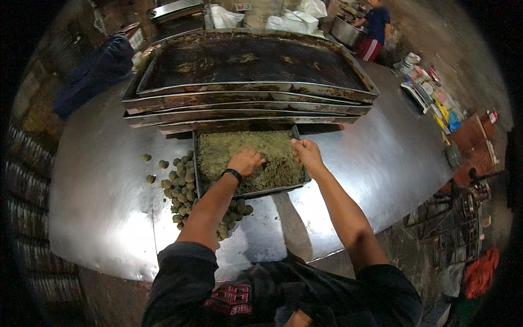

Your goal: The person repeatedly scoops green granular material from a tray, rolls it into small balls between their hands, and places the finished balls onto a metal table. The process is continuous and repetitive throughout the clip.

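A dark metal tray [198,171] lies in front of me, filled with a crumbly green-brown mixture [220,143]. The mixture is flat at the back and broken up and darker at the front right. My left hand [246,160], with a dark band at the wrist, rests on the mixture near the middle, its fingertips partly hidden. Over the tray's right wall is my right hand [307,156], fingers curled and thumb up; what lies inside them is hidden. Round balls [179,188] of similar colour are heaped along the tray's left and front sides, partly behind my left forearm.
A stack of large blackened baking trays [253,61] stands just behind the tray on the metal table [102,196]. Dark blue cloth [98,73] hangs at the left. Packets and containers [437,94] line the far right edge. Another person [376,28] stands at a large metal pot [345,32].
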The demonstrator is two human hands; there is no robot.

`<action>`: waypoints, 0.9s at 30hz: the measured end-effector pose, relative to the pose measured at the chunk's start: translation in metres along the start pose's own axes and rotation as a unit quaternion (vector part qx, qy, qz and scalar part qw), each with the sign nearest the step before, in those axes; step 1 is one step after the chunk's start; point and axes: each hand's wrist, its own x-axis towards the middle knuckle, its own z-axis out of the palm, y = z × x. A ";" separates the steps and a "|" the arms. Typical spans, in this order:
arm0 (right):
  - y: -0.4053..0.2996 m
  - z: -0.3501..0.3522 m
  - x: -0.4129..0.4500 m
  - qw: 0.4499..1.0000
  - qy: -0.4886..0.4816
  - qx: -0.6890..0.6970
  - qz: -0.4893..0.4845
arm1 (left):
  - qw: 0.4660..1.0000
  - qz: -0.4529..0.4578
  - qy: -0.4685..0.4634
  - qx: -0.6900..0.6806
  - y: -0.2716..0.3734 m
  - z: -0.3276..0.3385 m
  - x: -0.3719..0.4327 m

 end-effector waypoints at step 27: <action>0.028 0.042 0.044 0.986 -0.123 -0.082 -0.081 | 0.602 -0.497 0.142 -0.608 0.003 -0.031 -0.006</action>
